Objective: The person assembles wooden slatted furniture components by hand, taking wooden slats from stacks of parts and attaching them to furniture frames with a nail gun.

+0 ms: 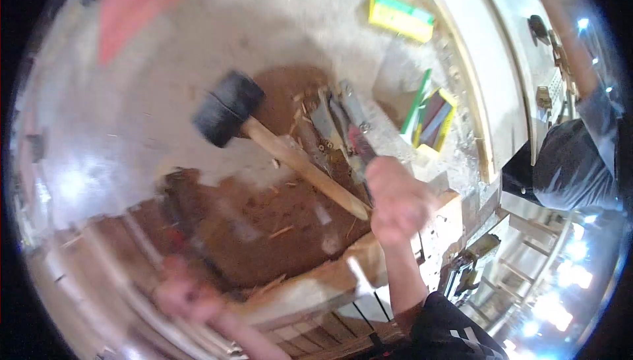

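My right hand (pixel 399 202) is closed at the near end of a long tool with a red-and-dark handle (pixel 361 144); blur hides its exact kind. Just left of that hand, a rubber mallet (pixel 290 155) with a black head and wooden handle lies on the brown-stained worktop. My left hand (pixel 188 294) is smeared by motion at the lower left. Beside its fingers is a dark, long tool with a bit of red (pixel 181 211), also blurred. Whether the left hand grips it cannot be made out. Metal tools (pixel 324 119) lie beyond the right hand among wood chips.
A yellow-and-green box (pixel 401 17) lies at the far side. Nearer is an open yellow box (pixel 436 121) with dark pieces inside and a green strip beside it. A wooden edge (pixel 316 287) borders the worktop's front. Another person (pixel 573 162) stands at the right.
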Available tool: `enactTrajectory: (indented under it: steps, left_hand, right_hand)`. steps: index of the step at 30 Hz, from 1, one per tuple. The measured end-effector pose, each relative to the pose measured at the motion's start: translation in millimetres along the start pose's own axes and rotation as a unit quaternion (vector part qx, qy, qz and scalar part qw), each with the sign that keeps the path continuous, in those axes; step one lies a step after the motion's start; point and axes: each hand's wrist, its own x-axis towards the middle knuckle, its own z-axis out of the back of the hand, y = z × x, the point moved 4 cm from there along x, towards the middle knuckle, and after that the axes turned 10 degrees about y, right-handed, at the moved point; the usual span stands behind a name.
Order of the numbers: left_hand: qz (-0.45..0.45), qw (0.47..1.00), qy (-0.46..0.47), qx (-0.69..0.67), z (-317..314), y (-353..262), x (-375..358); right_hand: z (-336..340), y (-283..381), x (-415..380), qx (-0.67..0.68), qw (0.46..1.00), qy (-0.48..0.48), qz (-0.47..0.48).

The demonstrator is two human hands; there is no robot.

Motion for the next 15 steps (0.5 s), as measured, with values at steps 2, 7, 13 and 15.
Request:
enactTrajectory:
  steps: [2,7,13,15]
  left_hand:
    - [0.146,0.961,-0.042,-0.229,-2,3,8]
    - [0.212,0.925,0.113,-0.296,74,-65,16]
    - [0.268,0.928,0.165,-0.199,196,-99,-80]
    - [0.266,0.926,0.233,-0.132,229,-106,-126]
  right_hand:
    - [-5,32,20,-0.048,0.991,-0.003,-0.124]
    - [50,204,7,-0.18,0.941,0.084,-0.275]
    - [250,272,-173,-0.421,0.786,-0.127,-0.434]
    - [282,257,-231,-0.481,0.709,-0.109,-0.505]
